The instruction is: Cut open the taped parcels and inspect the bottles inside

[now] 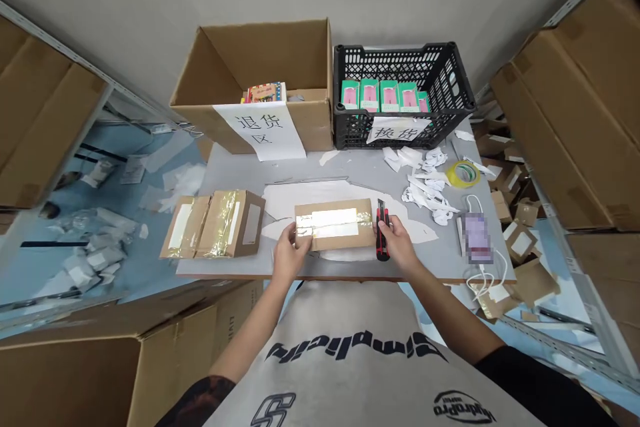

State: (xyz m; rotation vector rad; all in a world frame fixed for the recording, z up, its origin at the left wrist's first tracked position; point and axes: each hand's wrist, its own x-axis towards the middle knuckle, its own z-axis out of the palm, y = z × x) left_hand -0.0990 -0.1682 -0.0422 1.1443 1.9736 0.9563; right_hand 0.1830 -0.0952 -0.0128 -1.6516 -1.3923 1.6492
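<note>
In front of me on the table lies a taped cardboard box (337, 240) with a white label across its top. My left hand (290, 250) grips the left end of this box, thumb on top. A red and black utility knife (383, 240) is in my right hand (397, 240), its tip pointing away from me, beside the box's right end. The fingers of that hand are partly hidden behind the knife and box edge. Two more taped cardboard boxes (241, 227) stand side by side to the left.
An open carton (200, 121) with a paper sign and a black crate (345, 130) of green and pink boxes stand at the back. Crumpled paper (425, 193), a yellow tape roll (463, 174) and a cabled phone (477, 237) are on the right. Cardboard-filled shelves flank the table.
</note>
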